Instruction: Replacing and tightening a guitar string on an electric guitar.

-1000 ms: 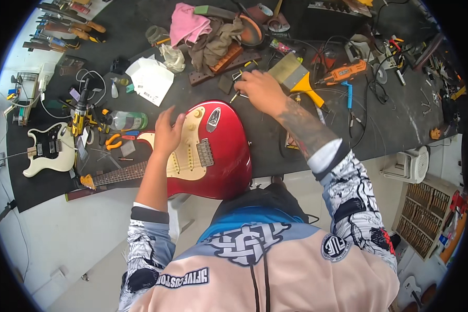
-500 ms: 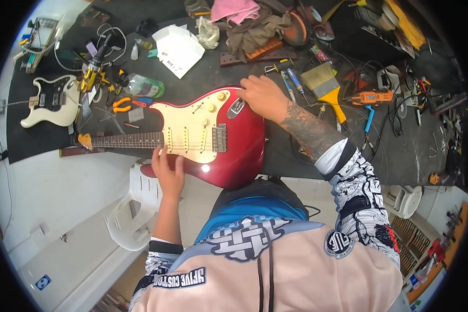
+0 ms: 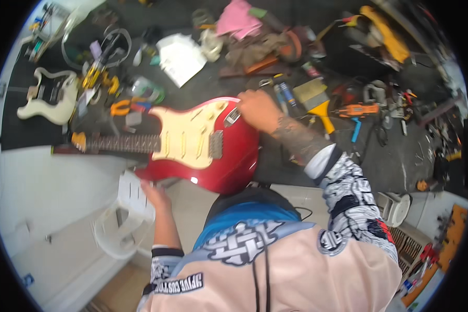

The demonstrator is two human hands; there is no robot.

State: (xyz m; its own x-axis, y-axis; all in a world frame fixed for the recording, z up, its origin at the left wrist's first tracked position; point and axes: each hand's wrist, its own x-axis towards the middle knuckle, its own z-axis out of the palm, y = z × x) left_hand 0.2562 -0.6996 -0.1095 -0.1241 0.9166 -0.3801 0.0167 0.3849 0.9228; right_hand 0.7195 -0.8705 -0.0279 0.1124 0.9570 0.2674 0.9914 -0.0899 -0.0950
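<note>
A red electric guitar point(image 3: 234, 171) with a cream pickguard lies face up along the near edge of the dark workbench, its neck pointing left. My right hand point(image 3: 257, 110) is closed over the far rim of the body, beside the metal jack plate point(image 3: 232, 117); its fingertips are partly hidden. At the near horn, my left hand point(image 3: 157, 195) holds the guitar's edge from below, blurred, with some fingers out of sight behind the body. The guitar's near side rests close to my lap.
Beyond the guitar lie orange-handled pliers point(image 3: 120, 107), a clear bottle point(image 3: 146, 89) and white paper point(image 3: 181, 58). A cream guitar body point(image 3: 49, 99) sits at far left. On the right are a yellow-handled brush point(image 3: 320, 109) and an orange rotary tool point(image 3: 359, 109). A white chair point(image 3: 117, 229) stands below.
My left hand has left the strings and pickguard and moved down and left to the near horn. My right hand stays at the far rim. The whole view has shifted slightly.
</note>
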